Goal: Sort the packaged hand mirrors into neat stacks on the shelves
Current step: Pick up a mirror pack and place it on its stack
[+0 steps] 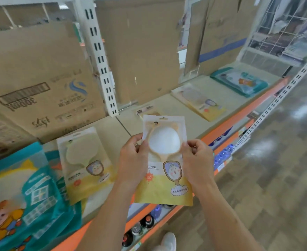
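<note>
A packaged hand mirror (164, 147) is held upright over the near edge of the shelf (167, 104). Its sides are pinched by the left hand (132, 156) and right hand (198, 160), fingers curled on the pouch. Placing is judged the step in hand: it must be laid squarely on a matching pack (84, 163) at the near left. That pack is crowded by teal packs (22, 196) and backed by a cardboard box (40, 78).

held mirror pack (164, 189): white top, yellow bottom, orange sunburst badge, white rabbit on blue oval; mirror frame peach, face white. shelf mirror pack (87, 165): same colours, paler. teal packs (40, 192): cartoon child in yellow-orange. shelf edge (239, 114) orange. cardboard box (40, 69) brown, dark print, blue swirl logo. upright (102, 66) white, dark slots. shoe (169, 241) white.
</note>
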### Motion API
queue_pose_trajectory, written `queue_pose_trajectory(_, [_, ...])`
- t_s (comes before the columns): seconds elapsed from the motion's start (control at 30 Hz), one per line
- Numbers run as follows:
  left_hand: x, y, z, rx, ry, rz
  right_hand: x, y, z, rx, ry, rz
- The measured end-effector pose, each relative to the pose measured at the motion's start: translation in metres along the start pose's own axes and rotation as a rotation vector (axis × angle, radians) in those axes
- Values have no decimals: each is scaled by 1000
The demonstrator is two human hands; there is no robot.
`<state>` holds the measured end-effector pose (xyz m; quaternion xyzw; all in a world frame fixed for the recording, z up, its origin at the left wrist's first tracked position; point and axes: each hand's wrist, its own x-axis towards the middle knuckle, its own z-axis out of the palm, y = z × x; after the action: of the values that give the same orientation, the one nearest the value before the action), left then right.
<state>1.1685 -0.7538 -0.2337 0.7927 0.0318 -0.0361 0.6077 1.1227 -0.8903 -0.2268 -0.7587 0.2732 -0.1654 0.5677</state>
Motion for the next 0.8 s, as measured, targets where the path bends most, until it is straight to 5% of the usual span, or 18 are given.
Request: queue_pose_trajectory(0.8, [139,35,150,63,10,-28,205,17,-31,-35,-17,3])
